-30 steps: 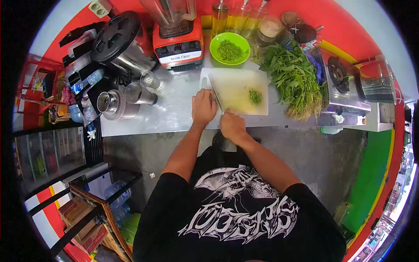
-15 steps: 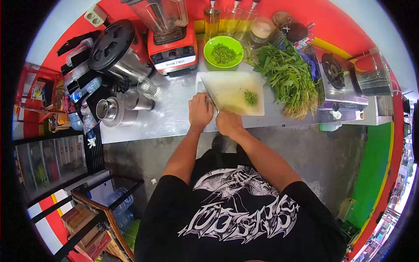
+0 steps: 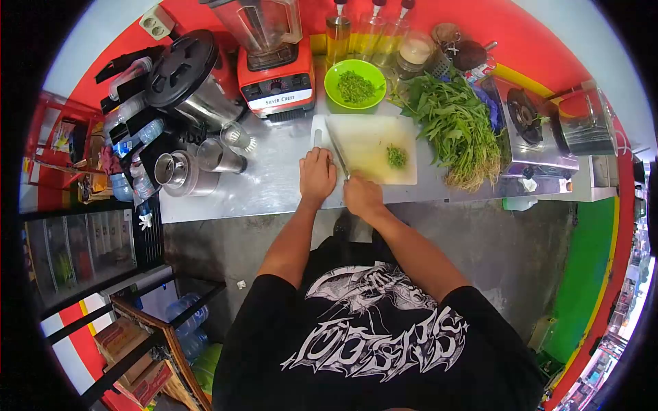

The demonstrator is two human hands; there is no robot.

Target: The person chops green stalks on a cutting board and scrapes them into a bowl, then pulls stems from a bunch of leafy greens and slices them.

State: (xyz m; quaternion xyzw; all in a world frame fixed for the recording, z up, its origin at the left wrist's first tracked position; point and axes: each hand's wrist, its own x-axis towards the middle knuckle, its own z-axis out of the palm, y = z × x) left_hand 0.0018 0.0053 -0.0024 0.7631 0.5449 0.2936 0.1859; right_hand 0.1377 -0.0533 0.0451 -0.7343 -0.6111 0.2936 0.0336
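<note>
A white cutting board (image 3: 404, 130) lies on the metal counter with a small heap of chopped greens (image 3: 396, 157) at its right side. My right hand (image 3: 363, 195) is closed round the handle of a knife (image 3: 336, 142); the blade slants across the board's left part, tip pointing away from me. Over the board's near left corner, just below its handle slot, my left hand (image 3: 317, 175) presses with fingers bent and together, left of the blade. A green bowl (image 3: 380, 92) of chopped greens stands behind the board. To the right rests a large bunch of leafy greens (image 3: 452, 123).
A red blender (image 3: 277, 82), a lidded metal pot (image 3: 185, 79) and metal cups (image 3: 219, 156) stand on the left. Oil bottles (image 3: 338, 38) line the back wall. A gas stove (image 3: 531, 130) sits at the right, past the greens. The counter's front edge (image 3: 267, 214) runs before me.
The view has shifted slightly, moving the counter a little in frame. Both hands keep nearly the same places, and the knife stays in my right hand with its blade angle almost unchanged.
</note>
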